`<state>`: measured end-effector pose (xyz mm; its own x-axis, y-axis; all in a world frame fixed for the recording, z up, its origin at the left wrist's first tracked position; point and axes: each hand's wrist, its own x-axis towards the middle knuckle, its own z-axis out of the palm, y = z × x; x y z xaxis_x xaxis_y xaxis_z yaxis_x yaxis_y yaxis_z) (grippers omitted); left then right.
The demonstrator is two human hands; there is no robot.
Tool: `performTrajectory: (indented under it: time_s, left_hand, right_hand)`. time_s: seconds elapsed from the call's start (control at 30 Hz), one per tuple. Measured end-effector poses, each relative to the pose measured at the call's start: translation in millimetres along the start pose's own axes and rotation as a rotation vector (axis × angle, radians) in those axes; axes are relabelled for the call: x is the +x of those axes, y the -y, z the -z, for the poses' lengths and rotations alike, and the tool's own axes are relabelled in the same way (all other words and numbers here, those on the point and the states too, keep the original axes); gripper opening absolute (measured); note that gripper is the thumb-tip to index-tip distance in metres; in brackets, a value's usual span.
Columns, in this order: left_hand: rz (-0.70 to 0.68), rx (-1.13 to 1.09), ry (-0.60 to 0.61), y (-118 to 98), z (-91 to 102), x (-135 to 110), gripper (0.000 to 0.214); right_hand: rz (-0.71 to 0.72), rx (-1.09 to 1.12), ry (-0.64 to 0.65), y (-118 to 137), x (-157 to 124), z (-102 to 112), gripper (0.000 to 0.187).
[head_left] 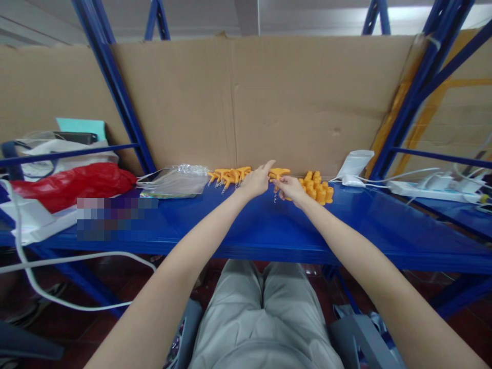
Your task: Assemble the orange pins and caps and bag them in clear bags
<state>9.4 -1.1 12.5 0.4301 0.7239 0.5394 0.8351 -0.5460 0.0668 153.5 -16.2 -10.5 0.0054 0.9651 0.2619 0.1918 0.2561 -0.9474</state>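
Observation:
Between my hands is an orange T-shaped corkscrew (282, 170), its twisted metal part hanging below the handle. My right hand (292, 189) pinches it near the middle, thumb and fingers closed. At its left end is my left hand (254, 183), closed against the handle with one finger stretched out above. Left of that hand lies a cluster of similar orange corkscrews (227, 177) with metal spirals pointing towards me. Several short orange cylinders (320, 190) stand grouped just right of my right hand. Part of the held piece is covered by my fingers.
Everything rests on a blue metal shelf (277, 236), backed by a cardboard sheet (288, 102). Clear plastic bags (180, 182) and a red bag (77, 184) lie left. On the right are a white packet (355, 163), cables and a power strip (418, 188). Blue uprights flank the shelf.

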Motion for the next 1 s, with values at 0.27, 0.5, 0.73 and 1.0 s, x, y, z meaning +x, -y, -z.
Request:
performTrajectory:
  time_s: [0.27,0.5,0.73,1.0]
  left_hand:
    - [-0.084,0.062,0.087,-30.9,6.9,-18.7,0.033]
    - [-0.125,0.105,0.177,-35.5,5.7,-18.7,0.03]
    - [-0.135,0.076,0.201,-27.2,2.5,-15.9,0.018]
    - [-0.016,-0.254,0.208,-20.9,0.8,-13.5,0.016]
  right_hand:
    - [0.078,0.097,-0.162,-1.4,8.2,9.1,0.027]
    - [0.067,0.057,-0.174,-6.2,11.5,7.3,0.029]
    - [0.074,-0.021,-0.185,-7.8,11.1,6.5,0.032]
    - [0.235,-0.416,-0.15,-12.9,15.7,14.2,0.023]
